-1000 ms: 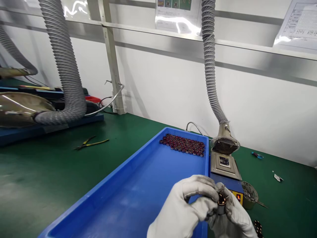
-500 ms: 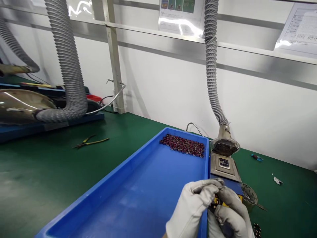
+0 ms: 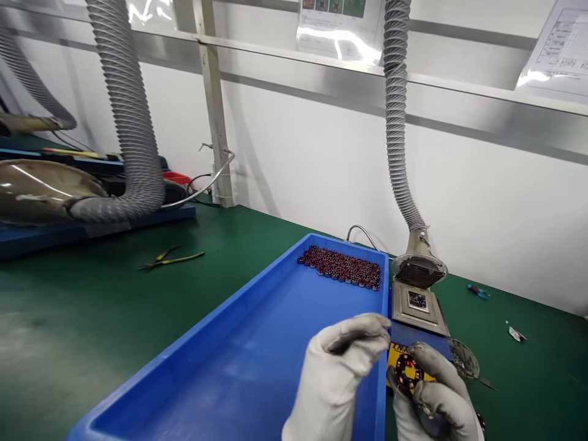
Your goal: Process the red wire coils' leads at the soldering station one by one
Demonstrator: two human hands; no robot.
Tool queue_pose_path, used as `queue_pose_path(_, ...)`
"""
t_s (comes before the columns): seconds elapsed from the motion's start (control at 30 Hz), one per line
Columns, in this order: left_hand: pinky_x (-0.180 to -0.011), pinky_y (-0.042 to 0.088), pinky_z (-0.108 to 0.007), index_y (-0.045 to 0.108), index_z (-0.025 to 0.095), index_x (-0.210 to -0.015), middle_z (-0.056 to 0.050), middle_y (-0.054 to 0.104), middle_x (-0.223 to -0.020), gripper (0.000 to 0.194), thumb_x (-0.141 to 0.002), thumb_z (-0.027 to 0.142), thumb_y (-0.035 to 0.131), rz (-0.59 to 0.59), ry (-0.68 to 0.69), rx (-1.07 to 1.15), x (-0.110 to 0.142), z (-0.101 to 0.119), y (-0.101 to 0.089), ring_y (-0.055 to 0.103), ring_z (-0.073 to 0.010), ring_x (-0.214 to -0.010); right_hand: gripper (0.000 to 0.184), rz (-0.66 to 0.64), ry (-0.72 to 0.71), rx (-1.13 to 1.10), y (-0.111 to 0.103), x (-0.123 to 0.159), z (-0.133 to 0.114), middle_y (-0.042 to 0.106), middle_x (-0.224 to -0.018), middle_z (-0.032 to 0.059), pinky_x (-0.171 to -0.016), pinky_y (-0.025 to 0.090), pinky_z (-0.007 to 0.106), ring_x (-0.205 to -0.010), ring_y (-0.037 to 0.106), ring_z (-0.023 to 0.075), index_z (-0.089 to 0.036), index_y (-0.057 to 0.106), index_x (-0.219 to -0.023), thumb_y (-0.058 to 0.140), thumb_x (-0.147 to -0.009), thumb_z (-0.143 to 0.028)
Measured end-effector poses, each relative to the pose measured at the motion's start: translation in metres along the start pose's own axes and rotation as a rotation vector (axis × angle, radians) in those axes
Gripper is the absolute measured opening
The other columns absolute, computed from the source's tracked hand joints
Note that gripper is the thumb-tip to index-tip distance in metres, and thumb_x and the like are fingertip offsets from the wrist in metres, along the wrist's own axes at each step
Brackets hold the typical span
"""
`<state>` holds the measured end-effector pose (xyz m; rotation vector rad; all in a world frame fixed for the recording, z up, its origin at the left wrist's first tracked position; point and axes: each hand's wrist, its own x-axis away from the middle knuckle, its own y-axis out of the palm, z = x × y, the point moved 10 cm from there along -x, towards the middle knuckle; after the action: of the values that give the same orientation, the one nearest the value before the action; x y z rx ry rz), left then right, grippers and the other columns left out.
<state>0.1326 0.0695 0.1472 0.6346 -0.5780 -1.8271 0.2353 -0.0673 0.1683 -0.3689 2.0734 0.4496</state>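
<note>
From my remote seat I have the black ring-shaped part [image 3: 400,371], dotted with copper-coloured spots, low at the right of the head view, just right of the blue tray's near end. My gloved right hand [image 3: 441,392] has it: that grip is closed, thumb on one side and bent fingers on the other, with the ring's open face turned up toward me. My gloved left hand [image 3: 346,352] hangs just beside it, over the tray's right side, fingers curled toward the thumb; I cannot tell whether that grip pinches anything. Beyond the ring sits a heating unit with a yellow front panel [image 3: 392,356] and a metal top plate [image 3: 420,309], under a fume hood [image 3: 419,269] on a grey ribbed hose [image 3: 397,122]. A round container [image 3: 465,356] stands at the unit's right. The blue tray [image 3: 257,349] runs away from me, dark red round parts [image 3: 342,267] packed across its far end. Yellow-handled pliers [image 3: 168,261] lie left of it on the green tabletop [image 3: 519,380]; blue-handled cutters [image 3: 478,291] and a silvery scrap [image 3: 516,334] lie off to the right.
</note>
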Motion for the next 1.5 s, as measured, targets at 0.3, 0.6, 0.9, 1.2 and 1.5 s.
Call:
queue_pose_path(0.3, -0.056, 0.049, -0.019, 0.071, 0.016, -0.065, -0.001, 0.069, -0.060, 0.013, -0.054, 0.013, 0.066, -0.133, -0.190, -0.269, -0.002, -0.006, 0.013, 0.061, -0.0136, -0.058, 0.026, -0.074, 0.064, -0.060, 0.001, 0.001, 0.003, 0.069, -0.087, 0.0006, -0.074, 0.051, 0.038, -0.082, 0.064, 0.0226, -0.025, 0.060, -0.069, 0.076, -0.058, -0.007)
queue_pose_path(0.6, -0.060, 0.048, -0.017, 0.071, 0.019, -0.070, 0.001, 0.072, -0.076, 0.019, -0.057, 0.008, 0.063, -0.229, -0.164, -0.299, 0.001, -0.002, 0.023, 0.062, -0.0137, -0.070, 0.026, -0.150, 0.103, -0.079, 0.005, 0.001, 0.007, 0.070, -0.088, 0.0012, -0.078, 0.050, 0.038, -0.085, 0.065, 0.0227, -0.024, 0.060, -0.068, 0.074, -0.059, -0.004)
queue_pose_path(0.9, -0.067, 0.049, -0.017, 0.071, 0.019, -0.074, 0.001, 0.071, -0.076, 0.016, -0.060, 0.014, 0.064, -0.055, -0.097, -0.141, -0.007, 0.005, 0.001, 0.062, -0.0118, -0.071, 0.020, -0.095, -0.108, 0.078, 0.005, 0.001, -0.009, 0.067, -0.089, 0.0028, -0.068, 0.052, 0.034, -0.083, 0.064, 0.0210, -0.021, 0.056, -0.068, 0.070, -0.064, -0.006)
queue_pose_path(1.2, -0.057, 0.050, -0.015, 0.070, 0.015, -0.070, 0.001, 0.071, -0.064, 0.018, -0.054, 0.010, 0.067, -0.078, -0.214, -0.235, 0.000, -0.005, 0.010, 0.062, -0.0112, -0.060, 0.019, -0.093, -0.130, 0.067, 0.011, 0.005, -0.011, 0.061, -0.093, 0.0021, -0.066, 0.050, 0.029, -0.083, 0.060, 0.0181, -0.021, 0.051, -0.066, 0.064, -0.069, -0.007)
queue_pose_path(1.5, -0.063, 0.053, -0.015, 0.071, 0.027, -0.073, 0.003, 0.073, -0.077, 0.010, -0.064, 0.023, 0.069, 0.083, 0.137, -0.559, 0.008, 0.034, -0.043, 0.067, -0.0143, -0.070, 0.025, -0.417, 0.583, -0.193, 0.009, -0.014, 0.072, 0.069, -0.086, 0.0062, -0.059, 0.055, 0.028, -0.075, 0.066, 0.0205, -0.022, 0.060, -0.083, 0.075, -0.063, -0.025)
